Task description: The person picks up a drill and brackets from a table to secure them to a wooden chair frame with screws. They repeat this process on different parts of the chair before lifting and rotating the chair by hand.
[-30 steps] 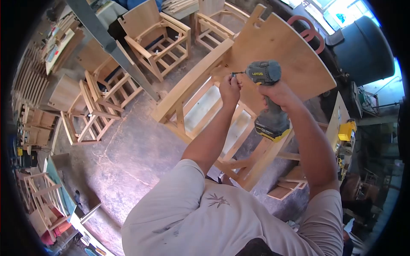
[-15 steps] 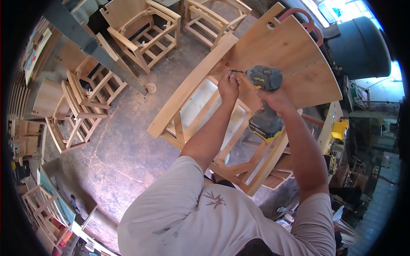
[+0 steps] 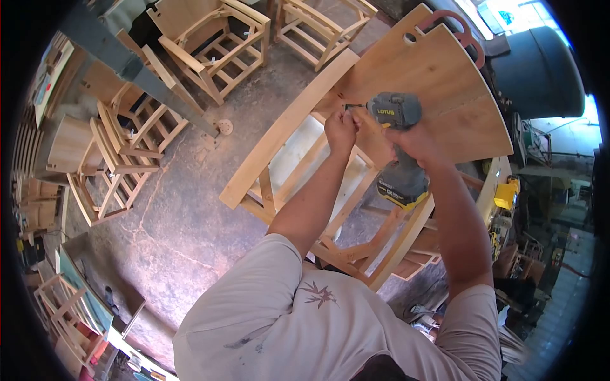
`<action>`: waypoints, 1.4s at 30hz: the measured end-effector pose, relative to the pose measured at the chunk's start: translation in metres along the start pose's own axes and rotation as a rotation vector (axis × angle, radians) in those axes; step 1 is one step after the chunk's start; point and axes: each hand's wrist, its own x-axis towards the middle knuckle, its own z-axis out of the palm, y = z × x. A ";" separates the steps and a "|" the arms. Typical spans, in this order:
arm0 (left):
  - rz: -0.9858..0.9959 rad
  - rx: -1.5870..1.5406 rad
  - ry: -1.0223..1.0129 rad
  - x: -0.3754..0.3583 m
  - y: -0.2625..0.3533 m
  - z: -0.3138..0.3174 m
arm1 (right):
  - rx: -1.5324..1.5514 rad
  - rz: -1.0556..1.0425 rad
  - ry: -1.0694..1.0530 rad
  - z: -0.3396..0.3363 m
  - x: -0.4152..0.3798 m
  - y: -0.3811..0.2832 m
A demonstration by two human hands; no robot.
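Note:
A dark grey cordless drill [image 3: 395,110] marked LOTUS, with a yellow-edged battery at its base, is gripped by its handle in my right hand [image 3: 413,143]. Its thin bit points left, toward the inside corner of a wooden chair frame [image 3: 289,130]. Beside the bit's tip, the fingers of my left hand [image 3: 341,132] are pinched together. Whatever they hold is too small to make out. Behind the drill stands the chair's broad curved wooden backrest panel [image 3: 445,76], with a round hole near its top.
Several similar wooden chairs [image 3: 213,47] stand on the concrete floor [image 3: 190,190] ahead and to the left. A grey metal post [image 3: 136,70] slants down at the left. At the right are a large dark barrel [image 3: 539,71] and a yellow object [image 3: 506,194] beside cluttered shelving.
The drill and my right hand have shifted slightly to the right, and the battery end has swung right. My left hand stays pinched in nearly the same place.

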 end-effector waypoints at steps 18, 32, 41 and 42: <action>-0.168 -0.215 0.088 0.008 0.007 0.002 | -0.180 0.112 -0.112 -0.007 0.016 -0.067; -0.180 -0.216 0.100 0.006 0.011 0.002 | -0.256 0.153 -0.124 -0.008 0.019 -0.077; -0.163 -0.237 0.114 0.006 0.012 0.004 | -0.335 0.188 -0.129 -0.005 0.023 -0.085; -0.151 -0.226 0.112 0.005 0.012 0.004 | -0.337 0.187 -0.129 -0.005 0.024 -0.086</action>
